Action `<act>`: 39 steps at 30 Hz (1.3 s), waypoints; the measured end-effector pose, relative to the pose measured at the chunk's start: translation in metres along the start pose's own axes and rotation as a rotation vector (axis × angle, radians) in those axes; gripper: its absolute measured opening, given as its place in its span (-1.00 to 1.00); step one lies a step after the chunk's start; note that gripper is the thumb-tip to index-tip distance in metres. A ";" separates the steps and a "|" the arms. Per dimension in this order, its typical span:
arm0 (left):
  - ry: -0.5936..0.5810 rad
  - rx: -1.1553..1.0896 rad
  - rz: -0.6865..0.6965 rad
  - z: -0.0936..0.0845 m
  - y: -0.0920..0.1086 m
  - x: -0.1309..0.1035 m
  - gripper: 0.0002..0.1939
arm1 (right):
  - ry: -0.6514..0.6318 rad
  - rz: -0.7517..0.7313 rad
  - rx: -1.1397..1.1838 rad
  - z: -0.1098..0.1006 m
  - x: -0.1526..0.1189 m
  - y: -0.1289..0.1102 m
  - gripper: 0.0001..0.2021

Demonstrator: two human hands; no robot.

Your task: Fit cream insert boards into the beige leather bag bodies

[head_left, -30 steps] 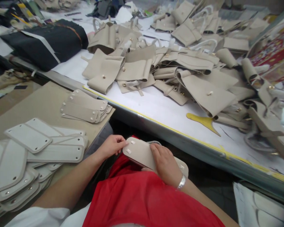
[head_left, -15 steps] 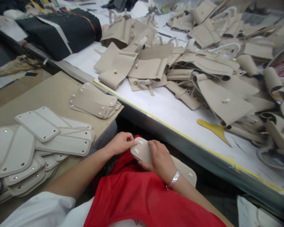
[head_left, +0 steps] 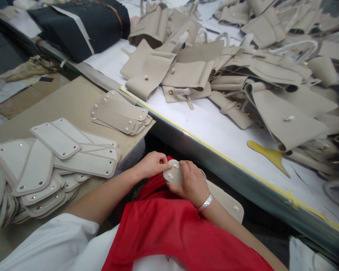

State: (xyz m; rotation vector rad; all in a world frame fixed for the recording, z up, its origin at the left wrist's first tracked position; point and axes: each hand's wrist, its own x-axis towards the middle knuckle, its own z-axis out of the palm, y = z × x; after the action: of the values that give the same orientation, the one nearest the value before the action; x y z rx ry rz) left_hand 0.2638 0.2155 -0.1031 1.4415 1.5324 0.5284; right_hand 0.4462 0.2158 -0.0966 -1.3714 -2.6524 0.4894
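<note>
Low in front of my red apron, a beige leather panel [head_left: 226, 201] with rounded corners and small white tabs lies across my lap. My right hand [head_left: 193, 186] is wrapped over its middle and covers that part. At the panel's left end, my left hand [head_left: 156, 164] has curled fingers, thumb and fingertip pressed together on the edge beside a white tab. Whether something small is between those fingertips is hidden. Left of my hands, a small stack of beige panels with white tabs [head_left: 117, 111] lies on a brown board [head_left: 73, 96].
White-faced panels with metal studs [head_left: 83, 162] are piled on the board at left. Across the white table [head_left: 197, 116] spread many beige bag pieces [head_left: 288, 116], a yellow flat piece [head_left: 268, 156] and a black wrapped bundle [head_left: 79, 30]. The table's metal edge [head_left: 214, 160] runs just beyond my hands.
The view has tilted down and shifted left, so everything appears a little right and higher. My left fingertips stay at the panel's end; my right hand keeps its hold.
</note>
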 end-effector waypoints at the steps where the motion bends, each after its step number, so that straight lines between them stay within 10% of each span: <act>1: 0.003 0.015 0.003 -0.001 0.000 0.000 -0.76 | 0.002 0.000 0.005 0.000 0.000 -0.001 -0.43; 24: -0.021 0.115 0.087 0.000 -0.003 0.003 -0.78 | -0.027 0.018 0.034 -0.002 0.000 -0.001 -0.42; 34: -0.153 0.108 0.144 -0.007 -0.004 0.007 -0.81 | -0.059 0.016 0.002 -0.033 -0.075 0.068 -0.17; 39: -0.166 0.452 0.161 -0.014 0.021 0.008 -0.76 | -0.057 0.033 -0.002 -0.033 -0.089 0.074 -0.22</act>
State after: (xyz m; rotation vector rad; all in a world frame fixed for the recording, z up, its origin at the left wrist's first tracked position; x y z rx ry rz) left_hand 0.2639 0.2316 -0.0824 1.9142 1.4661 0.1492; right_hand 0.5636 0.1915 -0.0867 -1.4250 -2.6796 0.5377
